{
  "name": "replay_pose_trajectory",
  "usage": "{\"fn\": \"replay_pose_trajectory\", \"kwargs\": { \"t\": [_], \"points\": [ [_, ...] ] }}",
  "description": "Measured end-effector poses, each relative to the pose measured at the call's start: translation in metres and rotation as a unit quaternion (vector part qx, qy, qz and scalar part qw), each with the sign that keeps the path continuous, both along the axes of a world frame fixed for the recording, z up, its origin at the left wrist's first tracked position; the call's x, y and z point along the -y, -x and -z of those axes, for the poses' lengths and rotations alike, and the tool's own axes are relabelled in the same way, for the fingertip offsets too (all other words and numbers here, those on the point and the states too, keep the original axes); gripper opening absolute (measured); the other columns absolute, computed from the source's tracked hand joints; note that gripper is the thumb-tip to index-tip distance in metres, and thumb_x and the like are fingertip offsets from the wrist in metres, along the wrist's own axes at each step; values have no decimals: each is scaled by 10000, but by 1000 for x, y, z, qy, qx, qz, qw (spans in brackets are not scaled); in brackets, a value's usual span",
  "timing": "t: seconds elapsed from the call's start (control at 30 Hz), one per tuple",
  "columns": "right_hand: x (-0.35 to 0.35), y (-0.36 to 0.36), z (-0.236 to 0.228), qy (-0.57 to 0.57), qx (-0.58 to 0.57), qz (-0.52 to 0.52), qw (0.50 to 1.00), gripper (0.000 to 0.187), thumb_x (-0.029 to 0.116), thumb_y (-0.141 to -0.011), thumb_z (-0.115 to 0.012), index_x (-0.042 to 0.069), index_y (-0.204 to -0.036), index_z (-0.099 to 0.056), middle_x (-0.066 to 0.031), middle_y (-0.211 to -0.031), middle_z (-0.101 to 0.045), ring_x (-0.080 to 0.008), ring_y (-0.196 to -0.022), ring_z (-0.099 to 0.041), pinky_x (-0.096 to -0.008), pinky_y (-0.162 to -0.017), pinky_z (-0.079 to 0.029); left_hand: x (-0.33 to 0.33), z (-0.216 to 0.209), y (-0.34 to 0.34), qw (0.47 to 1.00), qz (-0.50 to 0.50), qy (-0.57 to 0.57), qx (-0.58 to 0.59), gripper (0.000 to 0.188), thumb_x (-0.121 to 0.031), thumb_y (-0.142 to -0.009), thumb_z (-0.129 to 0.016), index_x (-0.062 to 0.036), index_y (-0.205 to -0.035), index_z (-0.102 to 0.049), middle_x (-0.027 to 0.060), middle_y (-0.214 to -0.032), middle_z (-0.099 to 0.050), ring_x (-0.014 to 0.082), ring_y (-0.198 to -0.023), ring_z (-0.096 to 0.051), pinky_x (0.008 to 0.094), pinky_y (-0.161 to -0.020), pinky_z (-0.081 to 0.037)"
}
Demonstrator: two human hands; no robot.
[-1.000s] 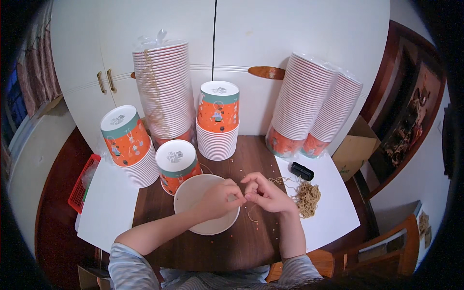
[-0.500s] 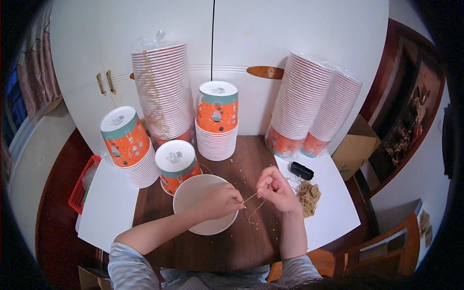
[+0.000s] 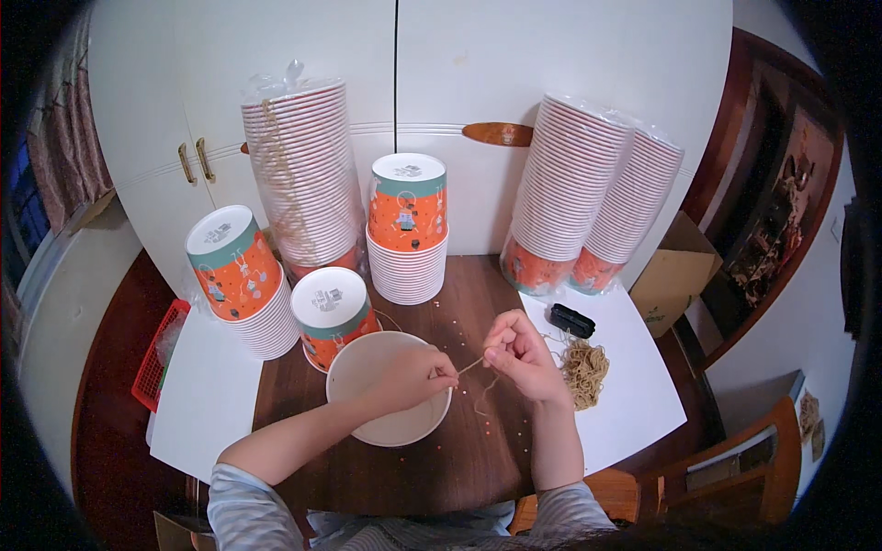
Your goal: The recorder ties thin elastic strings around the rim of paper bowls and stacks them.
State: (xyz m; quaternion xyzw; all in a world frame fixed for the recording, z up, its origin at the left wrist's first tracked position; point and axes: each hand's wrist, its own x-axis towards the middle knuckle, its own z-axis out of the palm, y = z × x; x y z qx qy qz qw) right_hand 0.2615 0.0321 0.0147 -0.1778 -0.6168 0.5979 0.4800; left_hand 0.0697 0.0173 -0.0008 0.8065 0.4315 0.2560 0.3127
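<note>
Pale striped sleeves (image 3: pixel 253 514) are seen at the near edge of the bench (image 3: pixel 473 477), whose dark brown middle is flanked by white sides. Small pale specks (image 3: pixel 525 450) are scattered over the brown part. The mouth of an upright white-lined tub (image 3: pixel 349 381) is crossed by the left forearm. Above the right part of that mouth is the left hand (image 3: pixel 426 376), its fingertips pinched narrowly on a piece of twine (image 3: pixel 470 365). The other end of a short, taut, slanting length is gripped by the right hand (image 3: pixel 517 354), its fingers bent and brought together, just beyond the tub's right rim. Below the right hand, a loose tail of the twine is hung toward the brown surface. To the right, a tangled twine bundle (image 3: pixel 586 376) is laid on the white side, and just behind it a black oblong object (image 3: pixel 572 320) is placed.

Directly behind the tub, a short inverted tub stack (image 3: pixel 333 326) in orange, green and white is set. Farther off, a leaning tub stack (image 3: pixel 241 285) is stood at left and a straighter tub stack (image 3: pixel 409 230) near the centre. Behind these, a tall plastic-wrapped stack (image 3: pixel 303 174) is seen at left, two more wrapped stacks (image 3: pixel 570 184) at right, all backed by a white cabinet (image 3: pixel 459 55).
</note>
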Motion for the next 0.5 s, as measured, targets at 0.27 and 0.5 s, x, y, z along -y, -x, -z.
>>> {"fn": "replay_pose_trajectory", "kwargs": {
  "t": [0.27,0.5],
  "points": [
    [7,-4,0,4,-88,-47,995,213,36,-810,-544,71,-953,-389,-19,-746,-514,-45,-620,-460,-166,-515,-347,-5,6,5,999,3,44,-22,128,-194,-730,-651,-69,-756,-639,29,-672,-602,115,-610,-548,261,-558,-418],
    [8,-6,1,6,-102,-62,993,224,43,-808,-554,67,-954,-386,-31,-745,-516,-50,-608,-461,-166,-503,-342,-7,9,2,996,29,86,23,139,-188,-745,-643,-53,-774,-633,20,-669,-603,90,-620,-544,247,-574,-427]
  ]
}}
